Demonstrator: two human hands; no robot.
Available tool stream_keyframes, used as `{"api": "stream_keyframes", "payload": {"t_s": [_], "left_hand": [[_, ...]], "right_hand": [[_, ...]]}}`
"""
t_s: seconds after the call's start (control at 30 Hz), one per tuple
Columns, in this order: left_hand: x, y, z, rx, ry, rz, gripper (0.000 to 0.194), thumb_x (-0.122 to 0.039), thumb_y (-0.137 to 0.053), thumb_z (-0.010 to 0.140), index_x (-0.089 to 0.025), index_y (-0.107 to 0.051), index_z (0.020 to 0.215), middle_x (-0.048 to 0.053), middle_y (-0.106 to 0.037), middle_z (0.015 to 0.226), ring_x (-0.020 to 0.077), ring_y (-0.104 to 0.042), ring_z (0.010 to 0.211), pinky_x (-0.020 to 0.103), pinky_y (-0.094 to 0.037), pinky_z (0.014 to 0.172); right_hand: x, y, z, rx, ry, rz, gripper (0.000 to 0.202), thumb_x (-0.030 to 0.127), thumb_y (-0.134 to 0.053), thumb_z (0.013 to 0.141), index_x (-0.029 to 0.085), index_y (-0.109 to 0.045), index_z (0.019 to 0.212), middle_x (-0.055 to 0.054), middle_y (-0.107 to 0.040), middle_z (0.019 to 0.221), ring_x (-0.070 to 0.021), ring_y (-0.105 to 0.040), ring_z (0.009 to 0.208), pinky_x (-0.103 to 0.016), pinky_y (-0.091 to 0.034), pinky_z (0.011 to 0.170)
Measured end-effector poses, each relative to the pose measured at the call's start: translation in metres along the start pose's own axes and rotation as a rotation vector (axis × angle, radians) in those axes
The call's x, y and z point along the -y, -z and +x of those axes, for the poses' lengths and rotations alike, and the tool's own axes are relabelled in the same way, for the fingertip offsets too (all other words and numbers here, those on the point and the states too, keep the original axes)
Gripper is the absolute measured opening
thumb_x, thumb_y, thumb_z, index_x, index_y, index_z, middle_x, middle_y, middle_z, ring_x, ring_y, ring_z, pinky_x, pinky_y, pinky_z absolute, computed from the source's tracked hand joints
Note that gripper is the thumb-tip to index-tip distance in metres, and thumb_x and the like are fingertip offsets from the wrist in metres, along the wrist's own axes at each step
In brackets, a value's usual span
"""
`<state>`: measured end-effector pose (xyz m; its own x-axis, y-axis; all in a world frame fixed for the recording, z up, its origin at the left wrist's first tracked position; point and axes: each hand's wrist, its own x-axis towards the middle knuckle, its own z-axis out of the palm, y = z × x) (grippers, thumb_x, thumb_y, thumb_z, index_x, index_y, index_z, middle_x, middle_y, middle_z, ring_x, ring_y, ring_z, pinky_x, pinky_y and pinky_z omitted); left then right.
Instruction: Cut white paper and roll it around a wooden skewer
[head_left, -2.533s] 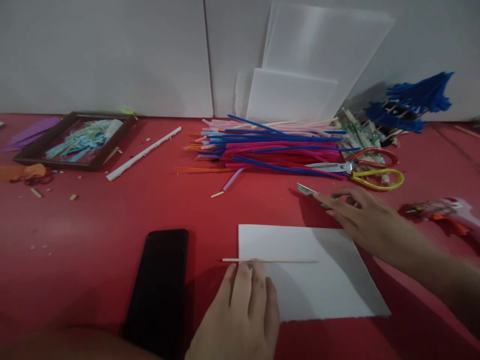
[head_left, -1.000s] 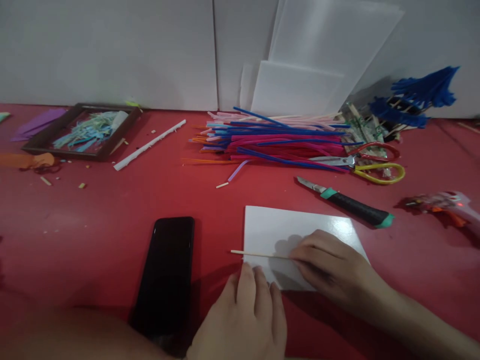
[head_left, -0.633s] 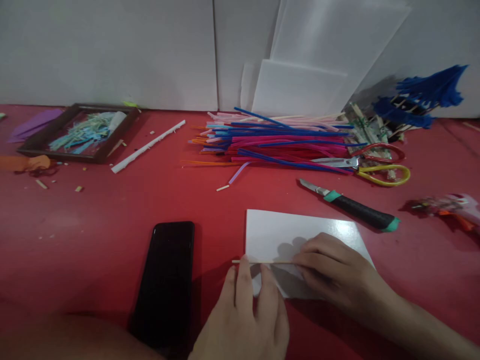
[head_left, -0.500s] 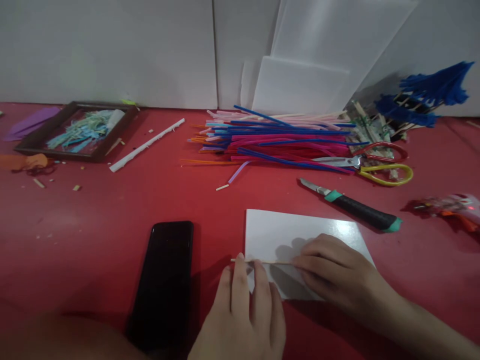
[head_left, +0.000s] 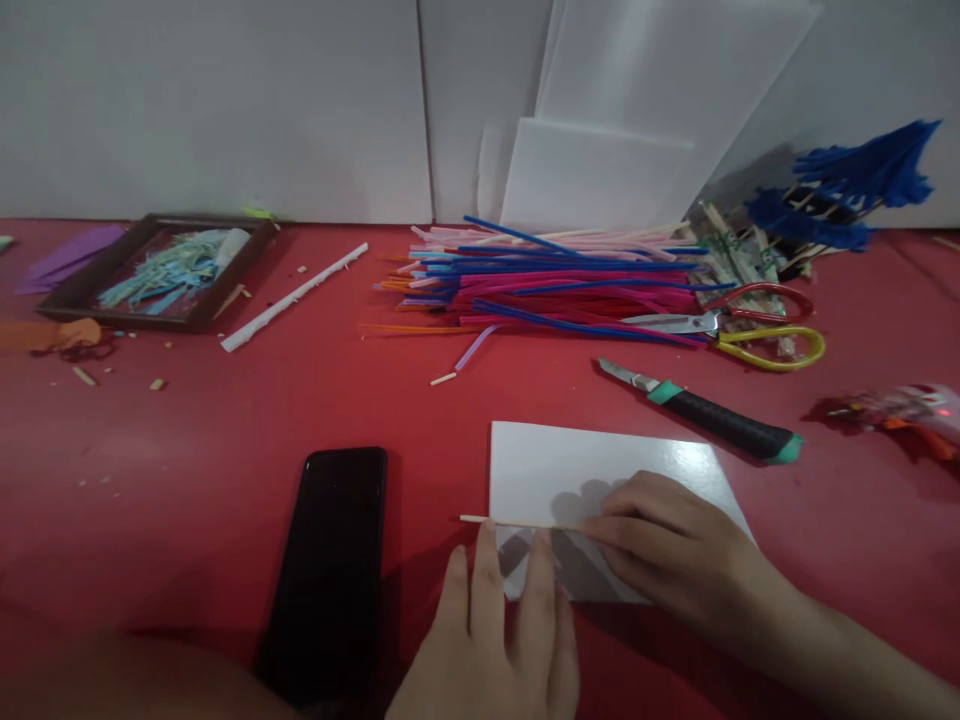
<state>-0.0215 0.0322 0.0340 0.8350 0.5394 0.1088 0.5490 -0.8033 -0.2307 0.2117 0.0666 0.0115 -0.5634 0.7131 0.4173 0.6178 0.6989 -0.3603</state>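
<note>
A thin wooden stick (head_left: 517, 523) lies sideways over a white board (head_left: 585, 465), its left end jutting past the board's edge. My right hand (head_left: 679, 545) pinches the stick's right end between thumb and fingers, low over the board. My left hand (head_left: 502, 635) is open, fingers stretched and spread, with fingertips at the stick's near side; whether they press on it I cannot tell. Beyond the board's far right corner lies a utility knife (head_left: 720, 420) with a black and green handle, its blade out.
A black phone (head_left: 330, 570) lies left of my left hand. Behind are a heap of coloured pipe cleaners (head_left: 555, 280) and scissors (head_left: 750, 325). A brown frame (head_left: 142, 320) with shreds, a white rolled stick (head_left: 296, 298) and a blue model (head_left: 847, 190) stand farther back on the red table.
My left fingers have slid slightly right and toward me, spreading along the stick and uncovering more of its left end. My right hand keeps its pinch. The view has shifted slightly.
</note>
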Motion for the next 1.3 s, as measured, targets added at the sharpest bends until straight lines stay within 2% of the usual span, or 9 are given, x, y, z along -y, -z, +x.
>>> {"api": "stream_keyframes", "payload": {"t_s": [0.2, 0.33, 0.5, 0.73, 1.07, 1.3], "left_hand": [[0.000, -0.004, -0.002, -0.057, 0.001, 0.026, 0.030, -0.020, -0.039, 0.099, -0.020, -0.060, 0.121, 0.008, -0.068, 0.125, 0.0312, -0.068, 0.107, 0.044, -0.053, 0.085], [0.000, -0.003, -0.002, -0.039, 0.006, 0.036, 0.031, -0.020, -0.038, 0.100, -0.022, -0.059, 0.122, 0.005, -0.069, 0.125, 0.0288, -0.067, 0.111, 0.043, -0.052, 0.089], [0.000, -0.003, -0.004, -0.031, -0.009, 0.042, 0.030, -0.019, -0.042, 0.097, -0.021, -0.058, 0.123, 0.007, -0.067, 0.128, 0.0291, -0.066, 0.112, 0.040, -0.052, 0.090], [0.000, -0.001, -0.002, -0.015, -0.007, 0.050, 0.029, -0.019, -0.044, 0.096, -0.019, -0.055, 0.123, 0.011, -0.069, 0.124, 0.0297, -0.066, 0.112, 0.039, -0.055, 0.089], [0.000, 0.000, 0.000, -0.021, -0.009, 0.080, 0.028, -0.018, -0.042, 0.097, -0.018, -0.054, 0.122, 0.010, -0.069, 0.123, 0.0279, -0.068, 0.110, 0.036, -0.055, 0.087], [0.000, -0.004, 0.000, -0.063, 0.004, 0.090, 0.025, -0.017, -0.043, 0.096, -0.018, -0.054, 0.119, 0.008, -0.070, 0.121, 0.0265, -0.069, 0.107, 0.037, -0.051, 0.090]], "right_hand": [[-0.003, -0.002, -0.003, -0.007, -0.015, 0.045, 0.019, 0.012, -0.048, 0.096, 0.019, -0.065, 0.093, -0.003, -0.062, 0.075, -0.0144, -0.052, 0.069, -0.027, -0.046, 0.062], [-0.007, -0.007, -0.010, -0.018, -0.028, 0.084, 0.018, 0.012, -0.048, 0.097, 0.021, -0.064, 0.097, -0.002, -0.061, 0.078, -0.0153, -0.050, 0.071, -0.029, -0.043, 0.065], [-0.007, -0.011, -0.012, -0.023, -0.035, 0.076, 0.018, 0.010, -0.048, 0.096, 0.021, -0.062, 0.097, -0.002, -0.059, 0.078, -0.0163, -0.049, 0.073, -0.031, -0.042, 0.067], [-0.004, -0.003, -0.005, -0.018, -0.023, 0.048, 0.016, 0.011, -0.050, 0.096, 0.020, -0.064, 0.096, -0.002, -0.061, 0.077, -0.0154, -0.051, 0.071, -0.029, -0.044, 0.066], [-0.005, -0.007, -0.008, -0.024, -0.039, 0.044, 0.019, 0.011, -0.048, 0.096, 0.021, -0.065, 0.096, -0.002, -0.061, 0.076, -0.0151, -0.050, 0.070, -0.029, -0.043, 0.065], [-0.005, 0.000, -0.002, 0.003, -0.008, 0.031, 0.017, 0.011, -0.049, 0.096, 0.020, -0.064, 0.094, -0.002, -0.063, 0.076, -0.0147, -0.053, 0.068, -0.028, -0.045, 0.063]]}}
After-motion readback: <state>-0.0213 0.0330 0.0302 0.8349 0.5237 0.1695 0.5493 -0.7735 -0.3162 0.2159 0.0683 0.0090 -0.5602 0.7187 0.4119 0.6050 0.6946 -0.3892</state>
